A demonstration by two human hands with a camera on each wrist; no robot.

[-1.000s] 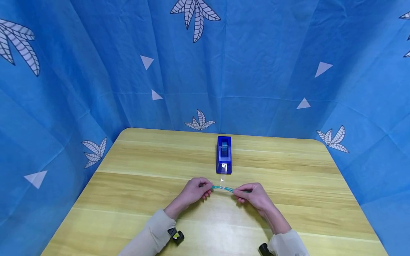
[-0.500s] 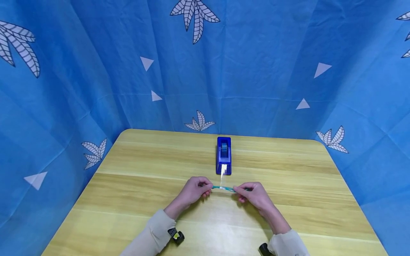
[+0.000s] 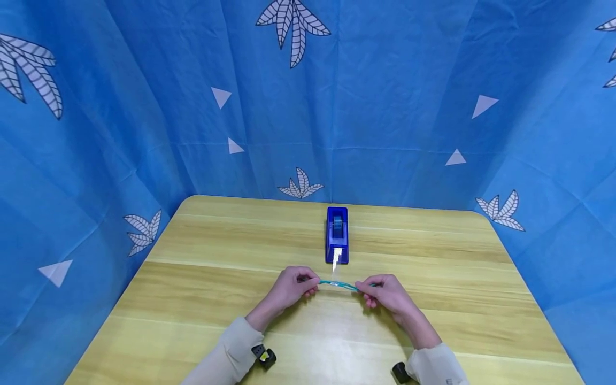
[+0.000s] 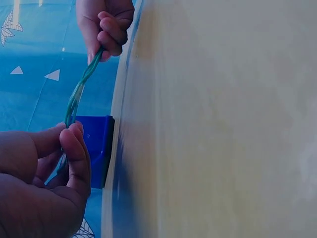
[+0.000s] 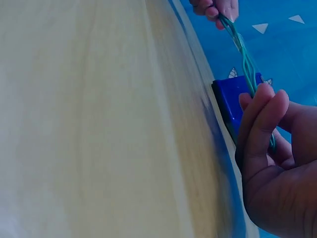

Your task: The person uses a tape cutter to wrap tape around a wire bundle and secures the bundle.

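Observation:
A bundle of thin green cord (image 3: 345, 286) is stretched between the two hands, above the table and in front of a blue tape dispenser (image 3: 330, 235). My left hand (image 3: 292, 283) pinches its left end between thumb and fingers. At the other end, my right hand (image 3: 389, 293) pinches it the same way. Several strands show in the right wrist view, where the cord (image 5: 246, 58) looks loosely twisted. Clear tape (image 3: 335, 267) runs from the dispenser's front to the middle of the cord. The ends of the cord are partly hidden by the fingers.
A wood-grain table (image 3: 202, 299) lies under both hands. Blue curtains (image 3: 394, 96) with leaf and triangle prints hang behind it and at its sides. Dark wrist cameras (image 3: 264, 356) are strapped near the cuffs.
My right hand has shifted slightly to the right, and a little more cord shows between the hands. The left hand stays about where it was.

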